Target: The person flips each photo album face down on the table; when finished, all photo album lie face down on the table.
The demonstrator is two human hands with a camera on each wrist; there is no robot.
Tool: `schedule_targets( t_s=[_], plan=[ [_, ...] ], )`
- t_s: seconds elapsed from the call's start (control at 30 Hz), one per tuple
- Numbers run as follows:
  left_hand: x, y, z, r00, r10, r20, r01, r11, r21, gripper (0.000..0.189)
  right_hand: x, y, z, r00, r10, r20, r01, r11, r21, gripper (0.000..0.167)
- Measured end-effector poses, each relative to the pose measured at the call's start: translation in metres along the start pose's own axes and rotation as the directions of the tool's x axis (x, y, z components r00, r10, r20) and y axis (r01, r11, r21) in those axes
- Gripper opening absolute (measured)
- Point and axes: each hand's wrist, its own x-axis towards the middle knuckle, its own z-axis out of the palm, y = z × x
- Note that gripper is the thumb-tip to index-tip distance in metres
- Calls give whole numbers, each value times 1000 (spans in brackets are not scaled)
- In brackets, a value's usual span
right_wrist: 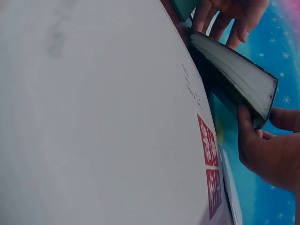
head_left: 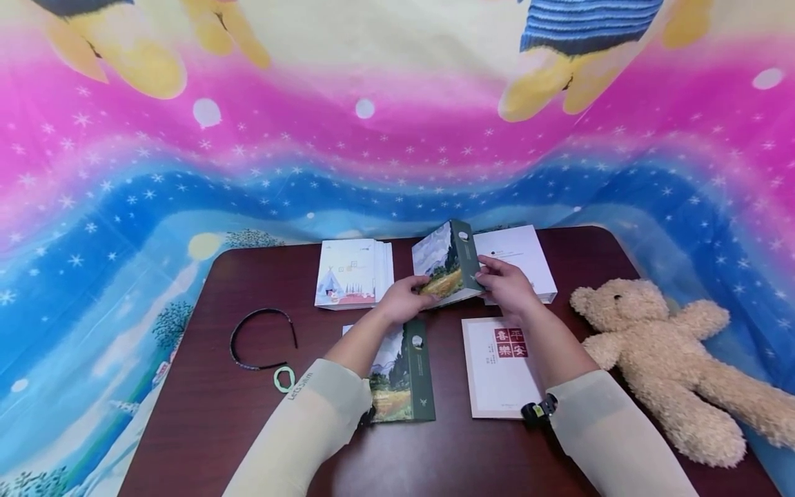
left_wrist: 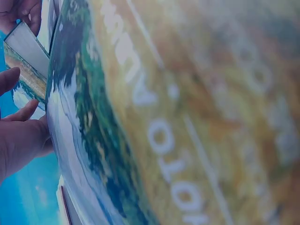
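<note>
A photo album (head_left: 437,259) with a painted landscape cover and a dark green spine is held tilted above the back of the table. My right hand (head_left: 506,283) grips it at the spine, as the right wrist view also shows, with the white page edges facing that camera. At its lower left corner my left hand (head_left: 404,300) holds the album, fingers over the cover edge. Under my left forearm lies a matching photo album (head_left: 421,373), partly hidden by the sleeve. A pale book (head_left: 487,376) with red characters lies below my right forearm.
Behind, left, stands a stack of white illustrated books (head_left: 348,273); a thick white book (head_left: 522,252) lies back right. A dark headband (head_left: 233,338) and a green hair tie (head_left: 276,381) are on the left. A teddy bear (head_left: 658,352) lies along the table's right edge.
</note>
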Motion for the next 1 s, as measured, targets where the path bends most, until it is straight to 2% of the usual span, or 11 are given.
schedule_targets(
  t_s=[0.27, 0.53, 0.77, 1.0],
  plan=[
    [-1, -5, -7, 1000, 0, -20, 1, 1000, 15, 60, 1, -1, 5, 996, 25, 88, -22, 999, -33, 69],
    [-4, -7, -14, 1000, -10, -16, 10, 1000, -1, 59, 3, -1, 9, 991, 44, 124, -37, 998, -55, 78],
    [-5, -8, -15, 1000, -12, -17, 12, 1000, -5, 61, 2, 0, 8, 985, 51, 167, -39, 996, -74, 79],
    [-8, -5, -16, 1000, -20, -21, 19, 999, -29, 62, 2, 5, 7, 975, 59, 213, -29, 989, -142, 79]
  ],
)
